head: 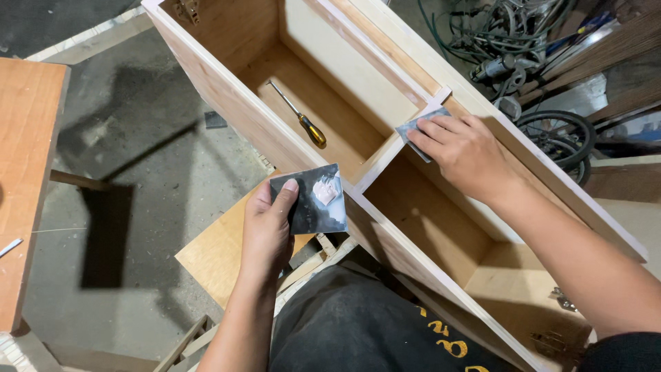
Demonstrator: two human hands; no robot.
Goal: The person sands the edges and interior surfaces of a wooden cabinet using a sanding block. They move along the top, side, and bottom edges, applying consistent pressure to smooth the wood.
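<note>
My left hand [267, 231] holds a dark square sheet of sandpaper [315, 198] with a pale worn patch, thumb on top, beside the near wall of a plywood box [227, 103]. My right hand [463, 150] presses a smaller grey piece of sandpaper [413, 128] flat onto the top edge of the box's inner divider, where it meets the far wall. A screwdriver [299, 116] with an amber handle lies on the floor of the box's left compartment.
A flat plywood panel [217, 251] lies under the box near my left hand. A wooden tabletop [24, 179] stands at the left. Tangled cables and a power tool [496, 48] lie at the back right, next to a bicycle wheel [561, 138]. Concrete floor [138, 138] at left.
</note>
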